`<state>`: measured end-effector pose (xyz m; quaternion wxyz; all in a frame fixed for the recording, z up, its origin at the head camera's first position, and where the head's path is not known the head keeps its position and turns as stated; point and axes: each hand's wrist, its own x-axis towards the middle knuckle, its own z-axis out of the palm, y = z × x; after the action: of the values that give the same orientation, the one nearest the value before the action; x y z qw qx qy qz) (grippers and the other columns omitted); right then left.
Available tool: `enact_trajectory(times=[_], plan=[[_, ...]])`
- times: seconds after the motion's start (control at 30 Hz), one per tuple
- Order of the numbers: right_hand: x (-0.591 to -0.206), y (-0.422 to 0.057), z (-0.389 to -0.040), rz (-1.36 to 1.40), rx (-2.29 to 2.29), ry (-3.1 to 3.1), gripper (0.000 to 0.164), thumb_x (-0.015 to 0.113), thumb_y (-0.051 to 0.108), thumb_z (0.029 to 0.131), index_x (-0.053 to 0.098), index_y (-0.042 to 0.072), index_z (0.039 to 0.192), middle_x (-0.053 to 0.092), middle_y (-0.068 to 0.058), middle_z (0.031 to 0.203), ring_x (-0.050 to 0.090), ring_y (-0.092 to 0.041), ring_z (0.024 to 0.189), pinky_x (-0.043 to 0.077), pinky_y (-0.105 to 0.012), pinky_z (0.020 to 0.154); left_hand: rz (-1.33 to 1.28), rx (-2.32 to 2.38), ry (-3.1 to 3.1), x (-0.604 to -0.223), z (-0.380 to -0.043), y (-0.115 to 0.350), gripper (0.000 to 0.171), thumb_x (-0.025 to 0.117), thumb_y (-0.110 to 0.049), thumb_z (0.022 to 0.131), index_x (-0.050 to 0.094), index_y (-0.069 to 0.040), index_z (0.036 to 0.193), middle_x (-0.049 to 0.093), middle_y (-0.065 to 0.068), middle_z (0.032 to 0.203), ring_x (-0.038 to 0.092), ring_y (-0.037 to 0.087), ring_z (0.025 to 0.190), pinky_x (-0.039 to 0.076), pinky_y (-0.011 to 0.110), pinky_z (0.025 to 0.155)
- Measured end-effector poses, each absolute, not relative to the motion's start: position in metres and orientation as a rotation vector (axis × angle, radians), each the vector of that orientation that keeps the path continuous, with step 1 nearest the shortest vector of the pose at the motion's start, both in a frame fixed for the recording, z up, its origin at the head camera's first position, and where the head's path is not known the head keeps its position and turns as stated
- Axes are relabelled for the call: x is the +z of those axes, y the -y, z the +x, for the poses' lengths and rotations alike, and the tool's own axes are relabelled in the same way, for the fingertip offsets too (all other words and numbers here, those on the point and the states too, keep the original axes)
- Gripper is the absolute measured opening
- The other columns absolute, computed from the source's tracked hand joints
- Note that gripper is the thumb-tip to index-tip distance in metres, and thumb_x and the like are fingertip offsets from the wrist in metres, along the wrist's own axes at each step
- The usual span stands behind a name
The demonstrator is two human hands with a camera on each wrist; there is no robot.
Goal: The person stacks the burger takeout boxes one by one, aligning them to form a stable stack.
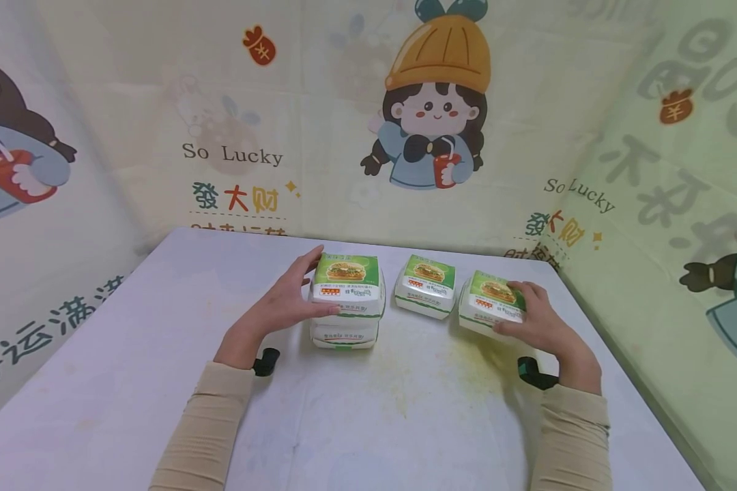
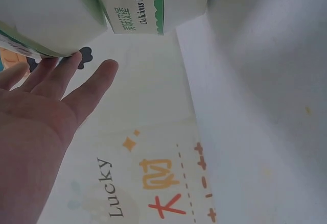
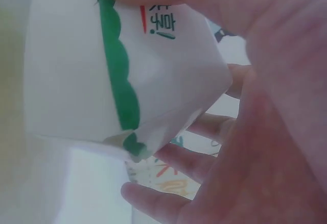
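Two white-and-green burger boxes are stacked left of centre in the head view. My left hand holds the upper burger box, thumb across its front and fingers at its far left side. The lower burger box sits directly beneath, its top hidden. In the left wrist view, fingertips touch the upper box's wall. At the right, my right hand grips another burger box, thumb in front and fingers behind; the right wrist view shows this box's side close up. Between them stands a closed burger box, untouched.
All the boxes are on or over a white table with yellowish stains. A printed cloth hangs along the back and both sides. A dark wrist-worn device shows at the left wrist, another at the right.
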<state>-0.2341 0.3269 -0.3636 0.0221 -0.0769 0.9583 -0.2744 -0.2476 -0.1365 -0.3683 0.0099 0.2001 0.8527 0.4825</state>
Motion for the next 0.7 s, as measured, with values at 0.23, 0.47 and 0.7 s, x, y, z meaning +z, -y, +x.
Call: enact_trajectory(times=[0.23, 0.47, 0.7], plan=[[-0.353, -0.322, -0.23, -0.221, -0.876, -2.976, 0.092, 0.073, 0.035, 0.084, 0.02, 0.004, 0.153, 0.005, -0.033, 0.156, 0.031, -0.049, 0.126, 0.038, -0.06, 0.095, 0.624, 1.499, -2.684, -0.368, -0.247, 0.137, 0.116, 0.085, -0.048, 0.073, 0.011, -0.026, 0.16, 0.026, 0.001, 0.161, 0.027, 0.024, 0.149, 0.03, 0.053, 0.119], [-0.347, -0.318, -0.226, -0.223, -0.922, -2.986, 0.093, 0.073, 0.035, 0.086, 0.019, 0.005, 0.155, 0.003, -0.032, 0.157, 0.032, -0.048, 0.125, 0.038, -0.056, 0.094, 0.63, 1.476, -2.699, -0.368, -0.247, 0.135, 0.117, 0.085, -0.048, 0.073, 0.011, -0.025, 0.16, 0.025, 0.001, 0.161, 0.028, 0.025, 0.147, 0.032, 0.052, 0.119], [-0.338, -0.314, -0.222, -0.293, -1.016, -3.002, 0.091, 0.073, 0.033, 0.087, 0.019, 0.006, 0.155, 0.002, -0.028, 0.158, 0.029, -0.049, 0.129, 0.035, -0.063, 0.098, 0.623, 1.452, -2.707, -0.367, -0.246, 0.135, 0.117, 0.086, -0.048, 0.072, 0.012, -0.026, 0.159, 0.025, 0.001, 0.161, 0.03, 0.024, 0.145, 0.034, 0.052, 0.117]])
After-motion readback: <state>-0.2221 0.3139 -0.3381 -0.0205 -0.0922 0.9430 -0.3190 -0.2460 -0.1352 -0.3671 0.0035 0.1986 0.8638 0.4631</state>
